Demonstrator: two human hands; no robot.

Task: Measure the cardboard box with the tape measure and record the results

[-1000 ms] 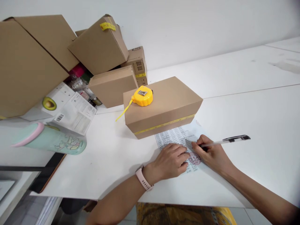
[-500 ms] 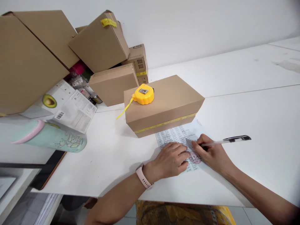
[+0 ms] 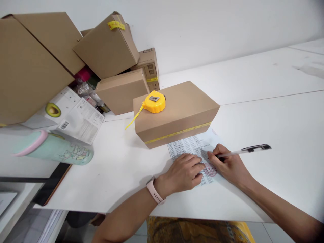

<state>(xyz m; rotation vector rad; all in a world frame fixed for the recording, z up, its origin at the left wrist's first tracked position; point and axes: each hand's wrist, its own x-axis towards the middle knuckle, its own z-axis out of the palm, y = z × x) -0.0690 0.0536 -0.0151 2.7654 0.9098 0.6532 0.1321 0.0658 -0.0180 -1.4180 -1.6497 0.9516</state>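
Observation:
My right hand [image 3: 229,165] grips a clear pen with a black cap end [image 3: 249,149], its tip down at a printed sheet of paper [image 3: 186,145]. The sheet carries rows of small dark print and a round red stamp. Resting flat on the sheet's lower left part is my left hand [image 3: 186,172], fingers stretched out and holding nothing. A pink watch band circles that wrist. Just beyond the hands, a cardboard box [image 3: 177,111] with yellow tape covers the paper's far edge. On top of the box lies a yellow tape measure [image 3: 155,102], its strip hanging over the left side.
Several cardboard boxes [image 3: 106,47] are stacked at the back left against the wall. A mint green tumbler [image 3: 65,148] with a pink rim stands at the left, near a white carton [image 3: 81,118] with an avocado picture. The white table's front edge runs below my forearms.
Almost nothing differs. The pen has tilted very slightly in my right hand, and the whole view has shifted a little.

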